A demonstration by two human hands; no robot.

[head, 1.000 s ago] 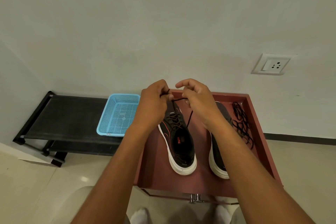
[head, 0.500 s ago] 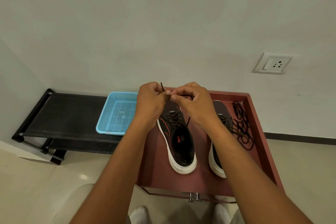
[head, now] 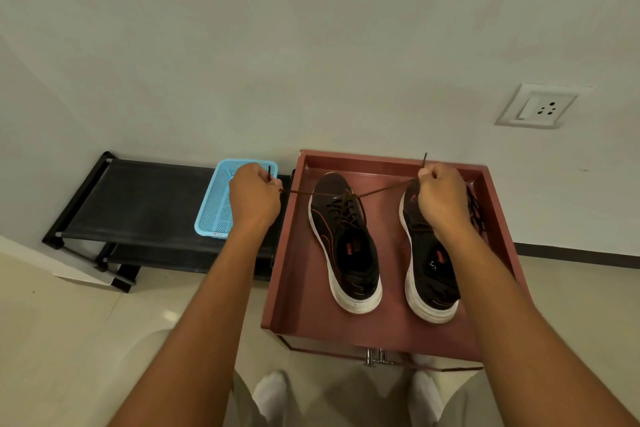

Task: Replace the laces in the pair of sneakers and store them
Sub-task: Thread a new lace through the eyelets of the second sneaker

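Left hand (head: pixel 254 198) and right hand (head: pixel 441 198), together over the left black white-soled sneaker (head: pixel 344 243) a second ago, now spread wide, each gripping an end of its dark lace (head: pixel 381 189), cinching a knot tight.

The two hands are no longer close together over the left shoe (head: pixel 344 243). The left hand (head: pixel 254 198) is now out over the blue basket (head: pixel 214 211), and the right hand (head: pixel 441 199) is over the right shoe (head: pixel 433 274). The lace (head: pixel 377 190) is now pulled tight and straight between them, each end in a grip.
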